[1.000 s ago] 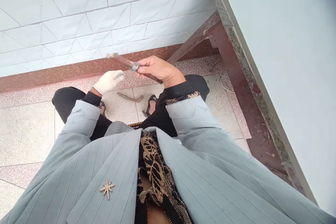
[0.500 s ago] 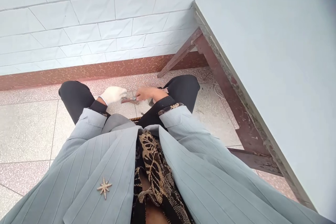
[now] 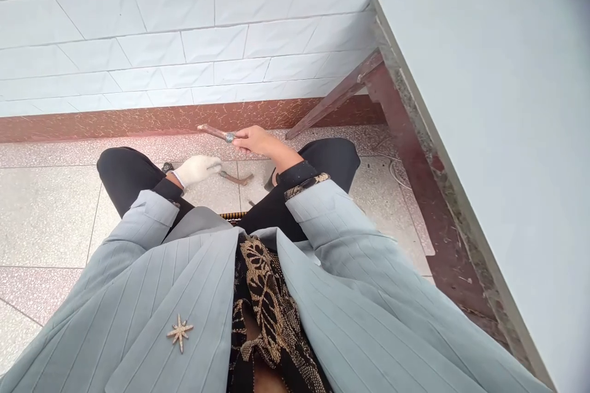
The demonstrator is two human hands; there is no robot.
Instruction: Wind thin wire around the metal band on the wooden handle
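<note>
My left hand point(image 3: 197, 169), in a white glove, is low between my knees with its fingers closed. From its fingertips a short, bent brown stick-like piece point(image 3: 238, 178) points to the right. Bare and raised higher, my right hand point(image 3: 252, 140) grips a brown stick-like tool point(image 3: 213, 131) that has a grey-blue band beside the fingers. This tool points left, above the gloved hand and apart from the brown piece. Its exact kind cannot be made out, and the end inside my right hand is hidden.
A pale tabletop point(image 3: 498, 110) on a dark red frame point(image 3: 415, 159) stands close on the right, one slanted leg point(image 3: 334, 95) reaching the floor. Ahead rises a white tiled wall point(image 3: 152, 6) with a red-brown skirting point(image 3: 115, 126). A thin cable point(image 3: 397, 175) lies beneath the table.
My right hand has lifted up and away from the gloved hand, carrying the brown tool with it. The bent brown piece at my left fingertips now shows separately. The view has shifted slightly.
</note>
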